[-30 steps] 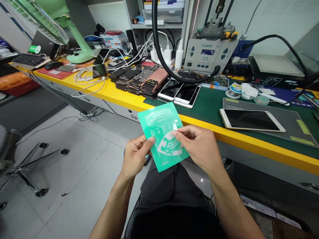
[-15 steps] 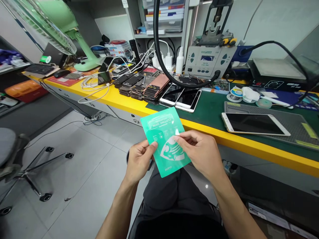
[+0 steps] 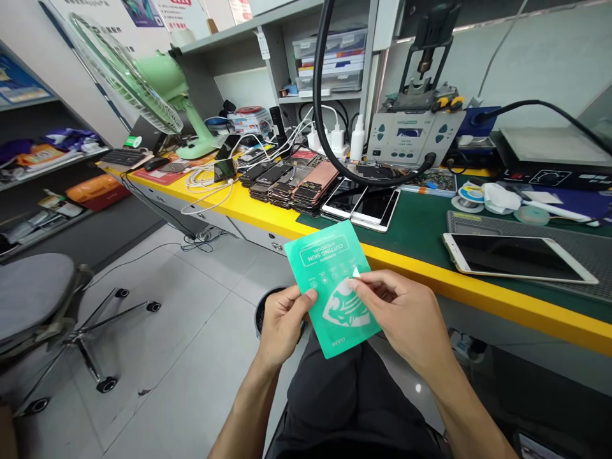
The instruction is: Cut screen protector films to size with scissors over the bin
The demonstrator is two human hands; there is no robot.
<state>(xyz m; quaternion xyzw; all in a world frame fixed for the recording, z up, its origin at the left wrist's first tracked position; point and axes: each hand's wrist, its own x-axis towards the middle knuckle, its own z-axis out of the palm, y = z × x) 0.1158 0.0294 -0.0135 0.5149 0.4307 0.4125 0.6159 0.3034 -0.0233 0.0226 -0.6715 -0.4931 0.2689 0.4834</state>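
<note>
A green hydrogel film sheet (image 3: 310,255), printed "CUTTING SKIN" with a white fish-like picture, is held tilted over my lap. The lettering appears upside down. My left hand (image 3: 287,319) pinches its left edge, thumb on the printed face and fingers behind. My right hand (image 3: 401,306) is closed on the right edge, its thumb lying over the print. A small white triangular piece (image 3: 356,273) shows at my right fingertips; whether it belongs to the sheet I cannot tell. On the bench beyond the right hand lies a white-framed tablet (image 3: 519,255), screen up.
Stacked phone parts (image 3: 313,185) and white-framed phones (image 3: 377,209) line the yellow-edged bench (image 3: 258,213). A thick black cable (image 3: 318,95) loops before the soldering station (image 3: 406,137). A green fan (image 3: 191,131) stands left. Below are a bin (image 3: 261,312) and a wheeled chair (image 3: 41,296).
The view has swung left and up, so the bench, hands and sheet appear farther right and lower. Both hands keep their hold, and the sheet's tilt is nearly the same.
</note>
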